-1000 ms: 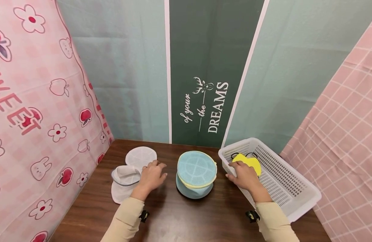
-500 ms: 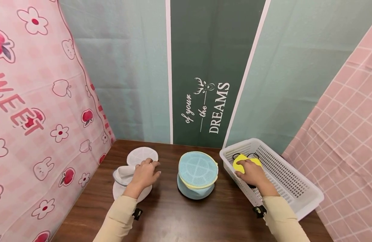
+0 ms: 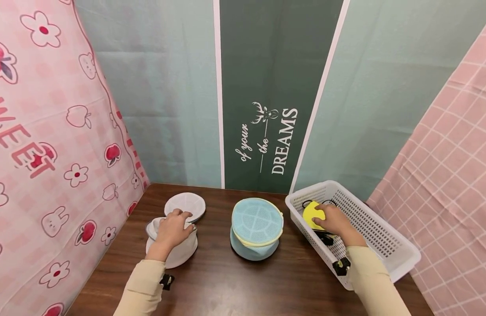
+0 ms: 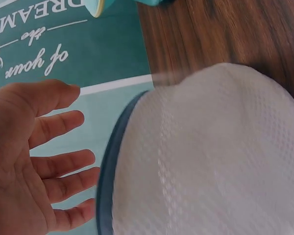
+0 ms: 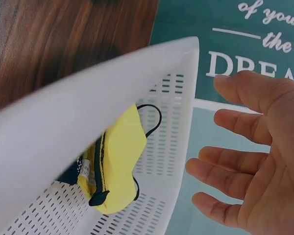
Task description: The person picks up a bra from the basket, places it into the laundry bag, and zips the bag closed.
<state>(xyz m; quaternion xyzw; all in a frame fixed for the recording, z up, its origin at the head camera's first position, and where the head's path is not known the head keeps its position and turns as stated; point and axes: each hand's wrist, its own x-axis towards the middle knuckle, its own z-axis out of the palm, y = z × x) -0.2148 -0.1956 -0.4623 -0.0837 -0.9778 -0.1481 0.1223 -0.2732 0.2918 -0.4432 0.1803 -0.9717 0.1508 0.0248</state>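
Note:
A white mesh laundry bag (image 3: 181, 250) with a blue-grey zip edge stands on the left, its round lid (image 3: 185, 204) folded back. Over its mouth is my left hand (image 3: 173, 230); in the left wrist view, the fingers are spread beside the mesh wall (image 4: 210, 156). Inside the white plastic basket (image 3: 371, 219) at the right lies a folded yellow bra (image 3: 312, 215) with black trim and thin black straps. My right hand (image 3: 337, 221) reaches in over the bra and partly covers it. The right wrist view has that hand with fingers loosely extended, apart from the yellow cup (image 5: 120, 156).
Between my hands stands a blue mesh laundry bag (image 3: 256, 219) with yellow trim, its lid on top. The brown wooden table (image 3: 243, 289) meets a green printed curtain (image 3: 282, 66) at the back. Pink cloths hang on both sides.
My left hand has moved left, from the white bag's right side to over its mouth. My right hand has shifted right and further over the yellow bra in the basket.

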